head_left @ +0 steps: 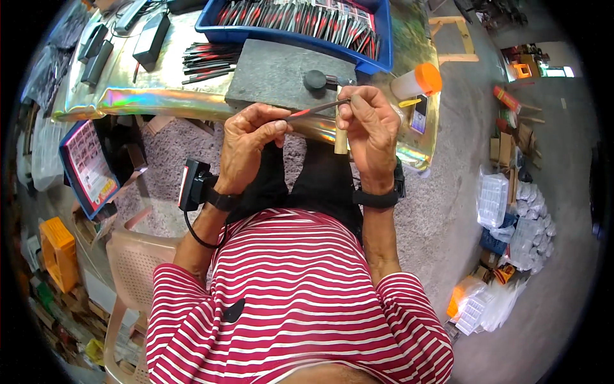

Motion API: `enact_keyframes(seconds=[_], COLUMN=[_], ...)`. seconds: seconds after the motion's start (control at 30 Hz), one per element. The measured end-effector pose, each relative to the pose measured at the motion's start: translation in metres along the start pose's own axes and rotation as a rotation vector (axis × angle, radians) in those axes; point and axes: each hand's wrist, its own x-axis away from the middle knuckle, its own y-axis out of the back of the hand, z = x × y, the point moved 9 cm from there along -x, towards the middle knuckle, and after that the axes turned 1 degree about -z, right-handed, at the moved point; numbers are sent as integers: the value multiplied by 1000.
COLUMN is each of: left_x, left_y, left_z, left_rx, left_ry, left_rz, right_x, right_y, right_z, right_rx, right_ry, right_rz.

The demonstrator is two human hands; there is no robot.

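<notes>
A thin rod point(314, 111) with a dark shaft and a red-and-black handle, like a needle file, spans between my two hands. My left hand point(245, 137) pinches its red-and-black end. The fingertips of my right hand point(371, 125) close on its dark right end. Below the rod, a hammer lies on a grey stone slab point(275, 73); its round black face point(314, 80) rests on the slab, and its wooden handle point(341, 141) sticks out past the table edge beside my right fingers. Left of the slab lies a pile of similar red-and-black rods point(208, 63).
A blue bin point(384, 38) full of such rods stands behind the slab. To the right are an orange-lidded jar point(416, 81) and a small phone-like device point(419, 115). Black boxes point(151, 41) sit at the table's left. A plastic chair point(134, 269) stands at my left.
</notes>
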Motion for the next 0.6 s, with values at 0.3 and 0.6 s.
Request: enact_keyframes(seconds=[0.3, 0.6], left_x=[2, 3], left_y=[8, 18], left_z=[-6, -18], left_rx=[-38, -194], left_ry=[-46, -169], left_rz=[-29, -83], right_x=[-1, 0], right_y=[-8, -7], right_z=[-4, -13], right_rx=[78, 89], right_ry=[-2, -54], right_rz=[42, 25])
